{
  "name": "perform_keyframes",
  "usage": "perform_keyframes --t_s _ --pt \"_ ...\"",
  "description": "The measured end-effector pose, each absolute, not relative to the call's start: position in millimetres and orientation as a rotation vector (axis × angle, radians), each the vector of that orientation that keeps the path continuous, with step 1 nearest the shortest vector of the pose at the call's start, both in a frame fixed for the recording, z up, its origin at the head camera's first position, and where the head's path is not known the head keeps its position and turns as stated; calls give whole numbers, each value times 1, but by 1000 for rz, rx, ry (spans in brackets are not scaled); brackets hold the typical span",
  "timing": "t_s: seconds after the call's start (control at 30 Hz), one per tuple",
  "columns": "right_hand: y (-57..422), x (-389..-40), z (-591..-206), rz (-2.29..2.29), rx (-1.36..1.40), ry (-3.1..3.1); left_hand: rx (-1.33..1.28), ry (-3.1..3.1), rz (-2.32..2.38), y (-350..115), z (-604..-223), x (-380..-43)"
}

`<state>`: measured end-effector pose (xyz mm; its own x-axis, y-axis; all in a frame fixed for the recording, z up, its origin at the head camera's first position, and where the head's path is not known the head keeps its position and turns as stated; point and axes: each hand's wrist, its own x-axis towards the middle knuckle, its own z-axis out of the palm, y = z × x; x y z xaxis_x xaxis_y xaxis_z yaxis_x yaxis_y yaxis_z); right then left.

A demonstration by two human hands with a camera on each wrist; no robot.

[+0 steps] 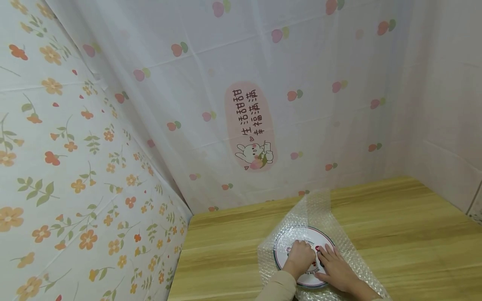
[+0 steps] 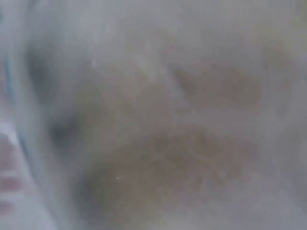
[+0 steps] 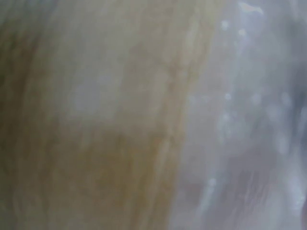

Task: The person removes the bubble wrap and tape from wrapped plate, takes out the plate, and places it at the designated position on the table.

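Note:
A round white plate (image 1: 304,235) with a dark rim, small printed figures and lettering lies on a sheet of clear bubble wrap (image 1: 348,246). The left hand (image 1: 300,258) rests over the plate's middle with its fingers bent; whether they pinch anything is hidden. Beside it, the right hand (image 1: 336,267) lies across the plate's right side, fingers extended and touching it. The left wrist view is a pale, hazy blur. Blurred shiny wrap (image 3: 240,124) fills the right of the right wrist view, next to a brown wood-grain surface.
The wood-grain table (image 1: 222,255) extends to both sides of the wrap. A curtain with small fruit prints, lettering and a rabbit (image 1: 252,154) hangs behind it. On the left is a flower-patterned cloth (image 1: 90,196); a pale wall (image 1: 448,125) stands on the right.

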<state>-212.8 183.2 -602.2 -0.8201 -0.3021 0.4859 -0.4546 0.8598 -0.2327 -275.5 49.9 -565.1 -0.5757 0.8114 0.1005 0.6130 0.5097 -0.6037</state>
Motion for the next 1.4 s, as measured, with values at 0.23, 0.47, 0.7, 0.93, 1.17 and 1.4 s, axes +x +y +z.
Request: perform_keyframes --t_s 0.23,0.47,0.7,0.93,1.17,1.4 --pt "184 -215 -605 433 573 -2565 -1170 -2373 720 50 -565 -278" --pt "185 -216 -606 461 570 -2577 -1155 -2386 691 48 -565 -278" --pt "185 -215 -605 477 556 -2586 -1143 -2384 676 48 -565 -279" --pt "183 -214 -606 474 560 -2566 -1133 -2416 655 46 -563 -278" --pt "183 -214 -606 448 558 -2548 -1121 -2435 649 46 -561 -278" --pt "183 -213 -603 456 549 -2574 -1107 -2428 652 45 -558 -278"
